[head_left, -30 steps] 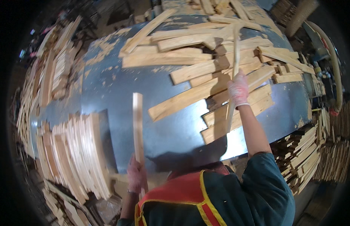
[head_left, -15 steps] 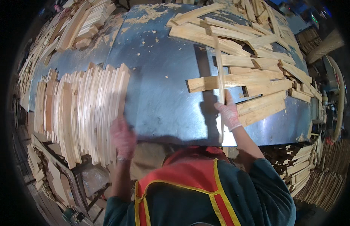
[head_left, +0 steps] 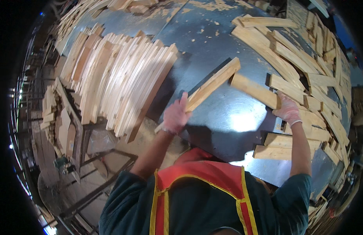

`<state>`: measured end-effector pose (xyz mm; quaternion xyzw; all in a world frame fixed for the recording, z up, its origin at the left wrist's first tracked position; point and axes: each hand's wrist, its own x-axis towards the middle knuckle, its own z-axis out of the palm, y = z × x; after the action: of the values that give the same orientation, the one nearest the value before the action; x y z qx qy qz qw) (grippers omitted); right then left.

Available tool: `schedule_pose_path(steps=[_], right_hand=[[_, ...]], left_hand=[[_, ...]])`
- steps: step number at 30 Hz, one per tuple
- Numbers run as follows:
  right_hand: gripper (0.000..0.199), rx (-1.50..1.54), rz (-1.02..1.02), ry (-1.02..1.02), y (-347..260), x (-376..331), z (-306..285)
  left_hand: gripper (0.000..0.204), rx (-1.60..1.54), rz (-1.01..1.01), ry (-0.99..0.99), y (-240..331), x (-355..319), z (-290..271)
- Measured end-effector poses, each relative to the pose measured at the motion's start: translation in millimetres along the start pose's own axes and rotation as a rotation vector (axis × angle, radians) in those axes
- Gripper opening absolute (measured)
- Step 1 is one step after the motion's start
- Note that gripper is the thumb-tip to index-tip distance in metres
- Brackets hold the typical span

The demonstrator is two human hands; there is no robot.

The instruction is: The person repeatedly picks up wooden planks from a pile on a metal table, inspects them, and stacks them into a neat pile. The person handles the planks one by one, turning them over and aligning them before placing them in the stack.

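My left hand (head_left: 175, 116), in a pinkish work glove, is closed round the near part of a pale wooden strip (head_left: 214, 83). The strip slants away to the right above the metal tabletop. On the right, my gloved right hand (head_left: 288, 109) grips the right end of a short wooden board (head_left: 254, 92). That board's left end comes close to the strip's far end; I cannot tell whether they touch. Left of my left hand stands a row of wooden strips (head_left: 130, 80), packed side by side on edge.
Loose boards (head_left: 302, 88) lie in a jumbled pile along the right of the blue-grey metal table (head_left: 212, 139). Wood chips and dust are scattered at its far side. More strips (head_left: 87, 15) lie at the far left. A metal frame (head_left: 97, 199) stands on the floor at lower left.
The strip that was in my right hand is now in my left, which has come away from the row. My right hand has taken hold of another board. The view has turned.
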<state>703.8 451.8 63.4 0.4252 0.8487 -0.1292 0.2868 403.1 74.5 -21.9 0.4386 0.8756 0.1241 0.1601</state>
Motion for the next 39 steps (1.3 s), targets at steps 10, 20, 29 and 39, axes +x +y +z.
schedule_pose_path(steps=[10,20,29,39], right_hand=[[0.052,0.794,-0.33,0.118,-114.9,43.5,136.8],[0.059,1.286,-0.325,-0.465,-452.9,6.8,109.9],[0.08,1.943,-0.291,-0.481,-381.0,-95.2,80.9],[0.075,1.932,-0.127,-0.161,-200.8,-33.2,97.8]], left_hand=[[0.038,-0.312,-0.198,0.057,-11.2,19.0,-70.8],[0.039,-1.084,-0.233,-0.118,-123.8,-4.8,-148.0],[0.06,-0.675,0.437,-0.303,-75.1,13.4,-148.0],[0.058,-0.431,0.407,-0.184,-56.3,1.1,-9.5]])
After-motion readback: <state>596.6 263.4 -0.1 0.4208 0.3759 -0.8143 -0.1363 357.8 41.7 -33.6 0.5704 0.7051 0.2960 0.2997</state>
